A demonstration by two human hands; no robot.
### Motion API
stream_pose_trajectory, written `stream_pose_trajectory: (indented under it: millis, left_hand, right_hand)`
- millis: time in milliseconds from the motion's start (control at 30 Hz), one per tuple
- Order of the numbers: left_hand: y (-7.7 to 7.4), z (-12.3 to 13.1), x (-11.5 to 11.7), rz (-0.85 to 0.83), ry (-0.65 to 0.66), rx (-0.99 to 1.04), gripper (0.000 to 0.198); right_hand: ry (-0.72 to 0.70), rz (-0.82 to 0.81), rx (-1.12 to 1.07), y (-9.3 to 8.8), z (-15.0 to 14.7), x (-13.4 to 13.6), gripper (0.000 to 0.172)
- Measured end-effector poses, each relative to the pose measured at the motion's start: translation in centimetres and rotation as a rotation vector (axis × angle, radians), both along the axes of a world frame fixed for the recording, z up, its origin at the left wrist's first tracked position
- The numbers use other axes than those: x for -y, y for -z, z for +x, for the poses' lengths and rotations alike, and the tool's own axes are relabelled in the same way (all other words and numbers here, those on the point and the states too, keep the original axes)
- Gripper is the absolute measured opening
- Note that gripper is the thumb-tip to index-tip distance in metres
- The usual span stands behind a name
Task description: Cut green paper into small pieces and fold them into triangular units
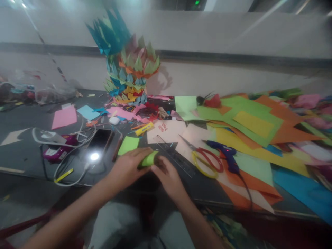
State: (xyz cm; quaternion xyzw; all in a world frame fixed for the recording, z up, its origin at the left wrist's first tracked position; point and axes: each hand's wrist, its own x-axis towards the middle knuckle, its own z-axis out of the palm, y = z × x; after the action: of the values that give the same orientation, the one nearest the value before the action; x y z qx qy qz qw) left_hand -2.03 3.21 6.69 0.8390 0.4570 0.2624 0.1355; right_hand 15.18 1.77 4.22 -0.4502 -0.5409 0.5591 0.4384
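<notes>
At the table's front edge, a folded or curved piece of green paper is between my hands. My left hand closes around its left side, fingers bent over the top. My right hand pinches at its right end with thumb and fingers curled; part of that grip is hidden. Just behind my left hand lies a flat stack of light-green paper. A dark ruler rests beyond my right hand. To its right are scissors with red and yellow handles and a blue glue gun.
Coloured paper sheets cover the right side. A tall folded-paper model stands at the back by the wall. Left of my hands are a phone, a white cable and a purple device. A yellow cutter lies mid-table.
</notes>
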Motion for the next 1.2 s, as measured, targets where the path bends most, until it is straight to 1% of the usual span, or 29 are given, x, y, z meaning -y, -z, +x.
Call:
stream_pose_trajectory:
  millis: [67, 100, 167, 200, 267, 300, 333, 367, 433, 500, 600, 667, 733, 800, 833, 967, 1067, 1133, 1200]
  left_hand:
    - [0.6, 1.2, 1.0, -0.094, 0.016, 0.103, 0.049]
    - [1.0, 1.5, 1.2, -0.139, 0.002, 0.176, 0.055]
    - [1.9, 1.8, 1.1, -0.229, -0.085, 0.379, 0.068]
    - [2.3, 1.8, 0.8, -0.273, -0.146, 0.506, 0.069]
    - [2.8, 1.5, 0.1, -0.374, -0.247, 0.746, 0.063]
    - [3.0, 1.3, -0.4, -0.438, -0.261, 0.821, 0.057]
    - [3.1, 1.0, -0.8, -0.504, -0.253, 0.855, 0.051]
    - [3.1, 0.8, -1.2, -0.563, -0.236, 0.850, 0.044]
    - [3.0, 0.3, -1.7, -0.651, -0.179, 0.757, 0.028]
    - [2.8, 0.0, -2.0, -0.679, -0.101, 0.627, 0.021]
    - [2.7, 0.1, -2.2, -0.612, -0.003, 0.398, 0.026]
    - [2.8, 0.2, -2.3, -0.502, -0.017, 0.240, 0.020]
    - [2.9, 0.3, -2.4, -0.403, -0.052, 0.134, 0.011]
    - [3.2, 0.3, -2.5, -0.340, -0.061, 0.088, 0.008]
    - [3.3, 0.2, -2.5, -0.318, -0.052, 0.079, 0.008]
    - [3.8, -0.4, -2.4, -0.250, 0.017, 0.061, 0.008]
    - [4.1, -0.9, -2.4, -0.209, 0.081, 0.101, 0.011]
    - [4.2, -1.3, -2.6, -0.170, 0.137, 0.097, 0.016]
    - [4.2, -1.7, -2.7, -0.108, 0.207, 0.015, 0.023]
  right_hand:
    - [-0.003, -0.009, -0.022, -0.2, -0.1, -0.5, 0.022]
    - [0.005, -0.014, -0.013, -0.3, 0.0, -0.6, 0.022]
    - [0.029, -0.024, 0.003, -0.4, 0.5, -0.8, 0.024]
    - [0.031, -0.034, -0.001, -0.5, 0.9, -0.9, 0.025]
    - [0.001, -0.063, -0.008, -0.4, 1.8, -1.2, 0.027]
    - [-0.028, -0.074, 0.005, -0.4, 2.3, -1.3, 0.027]
    - [-0.063, -0.082, 0.036, -0.5, 2.8, -1.6, 0.027]
    - [-0.100, -0.084, 0.085, -0.5, 3.3, -1.9, 0.025]
    - [-0.159, -0.065, 0.217, -0.7, 4.1, -2.6, 0.023]
    - [-0.202, -0.005, 0.376, -1.0, 4.7, -3.4, 0.020]
    - [-0.267, 0.144, 0.614, -1.3, 4.9, -4.6, 0.016]
    - [-0.295, 0.215, 0.709, -1.2, 4.9, -5.2, 0.014]
    - [-0.284, 0.238, 0.738, -0.7, 4.8, -5.4, 0.018]
    - [-0.252, 0.265, 0.738, 0.0, 4.9, -5.2, 0.027]
    - [-0.238, 0.295, 0.734, 0.2, 4.9, -5.0, 0.029]
    - [-0.225, 0.439, 0.713, 0.7, 5.1, -3.5, 0.021]
    - [-0.208, 0.478, 0.680, 0.8, 5.0, -2.6, 0.017]
    - [-0.216, 0.522, 0.664, 1.1, 5.1, -2.2, 0.020]
    - [-0.253, 0.598, 0.668, 1.5, 5.2, -2.0, 0.027]
